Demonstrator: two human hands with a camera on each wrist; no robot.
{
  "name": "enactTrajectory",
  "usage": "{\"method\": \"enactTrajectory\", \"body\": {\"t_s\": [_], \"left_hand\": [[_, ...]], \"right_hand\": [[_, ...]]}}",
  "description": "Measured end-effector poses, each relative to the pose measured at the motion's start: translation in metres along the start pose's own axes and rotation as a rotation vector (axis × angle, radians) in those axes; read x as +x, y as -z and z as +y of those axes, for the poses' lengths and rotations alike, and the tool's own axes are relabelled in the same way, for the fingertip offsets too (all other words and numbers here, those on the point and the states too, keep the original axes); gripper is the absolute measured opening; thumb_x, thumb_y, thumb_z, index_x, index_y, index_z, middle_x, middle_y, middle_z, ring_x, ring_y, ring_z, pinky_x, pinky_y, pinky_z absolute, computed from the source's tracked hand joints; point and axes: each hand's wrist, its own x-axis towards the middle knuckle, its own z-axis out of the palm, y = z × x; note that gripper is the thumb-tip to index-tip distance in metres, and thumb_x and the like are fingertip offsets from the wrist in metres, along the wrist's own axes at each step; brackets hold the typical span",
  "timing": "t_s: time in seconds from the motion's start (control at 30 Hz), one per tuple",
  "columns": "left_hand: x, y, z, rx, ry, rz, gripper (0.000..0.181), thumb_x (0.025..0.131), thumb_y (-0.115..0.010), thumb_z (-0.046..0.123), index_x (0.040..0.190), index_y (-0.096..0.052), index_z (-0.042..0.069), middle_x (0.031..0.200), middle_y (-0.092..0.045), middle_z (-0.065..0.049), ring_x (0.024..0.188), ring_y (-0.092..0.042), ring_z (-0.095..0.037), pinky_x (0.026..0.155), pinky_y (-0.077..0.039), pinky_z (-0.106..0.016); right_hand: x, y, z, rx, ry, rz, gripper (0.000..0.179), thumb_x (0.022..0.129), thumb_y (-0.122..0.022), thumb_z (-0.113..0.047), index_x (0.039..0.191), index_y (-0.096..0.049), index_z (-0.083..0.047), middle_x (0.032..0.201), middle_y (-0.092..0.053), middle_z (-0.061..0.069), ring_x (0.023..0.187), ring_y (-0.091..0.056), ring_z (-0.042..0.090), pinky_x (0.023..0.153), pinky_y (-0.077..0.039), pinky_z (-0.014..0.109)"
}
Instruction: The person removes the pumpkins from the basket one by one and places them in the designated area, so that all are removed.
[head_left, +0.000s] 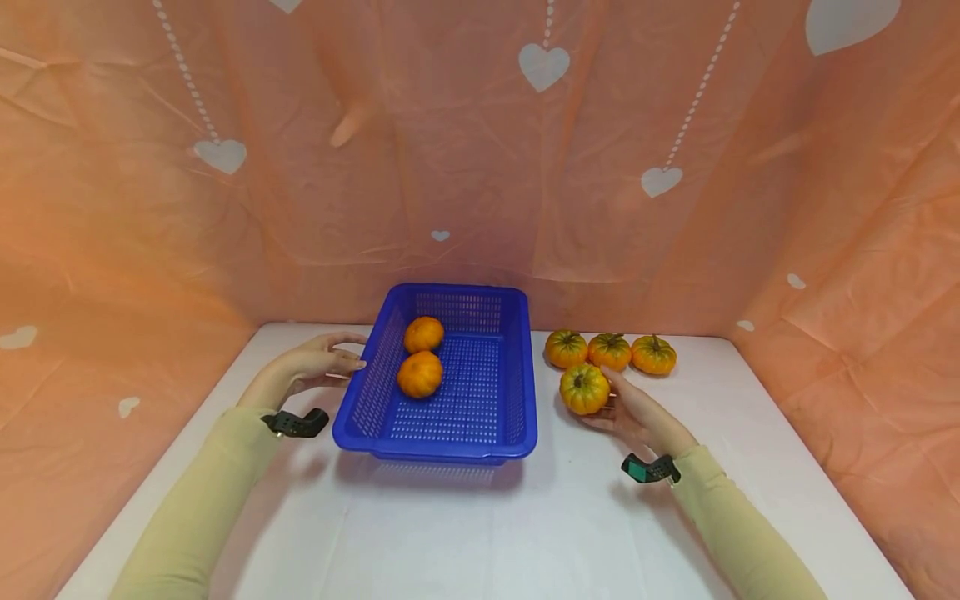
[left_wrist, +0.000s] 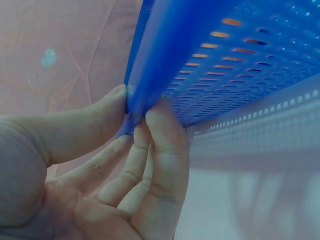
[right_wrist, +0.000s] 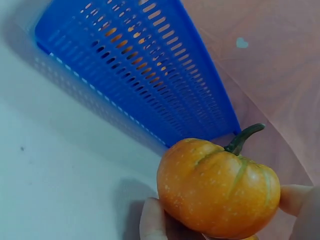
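Observation:
A blue perforated plastic basket (head_left: 480, 417) stands on the table, with two small orange pumpkins (head_left: 421, 374) inside along its left wall. My left hand (head_left: 318, 363) pinches the basket's left rim (left_wrist: 150, 75) between thumb and fingers. To the right of the basket, my right hand (head_left: 626, 408) grips a small orange and green pumpkin (head_left: 585, 389) from its right side. In the right wrist view this pumpkin (right_wrist: 215, 190) has its dark stem pointing up and right, with thumb and fingers on opposite sides.
Three more small pumpkins (head_left: 610, 352) sit in a row at the table's back right, just behind the held one. A pink cloth backdrop (head_left: 465, 167) with white hearts surrounds the white table (head_left: 420, 533) at the back and sides.

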Motion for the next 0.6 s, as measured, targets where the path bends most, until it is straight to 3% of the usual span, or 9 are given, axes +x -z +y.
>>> {"method": "enactTrajectory", "body": {"t_s": [0.27,0.5,0.6], "left_hand": [[0.0004,0.0006,0.0002,-0.014,-0.002,-0.006,0.063,0.095,-0.058,0.007,0.146,-0.022,-0.004,0.110,-0.064,-0.016,0.091,-0.065,-0.021,0.085,-0.053,-0.039],[0.0004,0.0007,-0.0001,-0.007,0.009,-0.005,0.064,0.095,-0.059,0.009,0.146,-0.023,-0.003,0.109,-0.063,-0.015,0.091,-0.065,-0.021,0.085,-0.053,-0.039],[0.0006,0.0010,-0.0002,-0.007,0.006,-0.007,0.064,0.095,-0.059,0.009,0.146,-0.023,-0.003,0.109,-0.063,-0.015,0.092,-0.065,-0.021,0.085,-0.052,-0.039]], "right_hand": [[0.0007,0.0048,0.0016,-0.114,0.033,0.015,0.072,0.099,-0.044,-0.049,0.153,-0.013,-0.012,0.149,-0.018,0.020,0.131,-0.032,0.037,0.100,-0.040,0.049],[0.0024,0.0046,-0.0006,-0.091,0.023,0.028,0.074,0.100,-0.042,-0.044,0.154,-0.003,-0.011,0.152,-0.014,0.021,0.135,-0.027,0.038,0.100,-0.039,0.051],[0.0046,0.0037,-0.0034,-0.126,0.019,0.046,0.072,0.101,-0.042,-0.044,0.154,-0.007,-0.009,0.151,-0.017,0.022,0.134,-0.028,0.038,0.098,-0.041,0.051]]}}
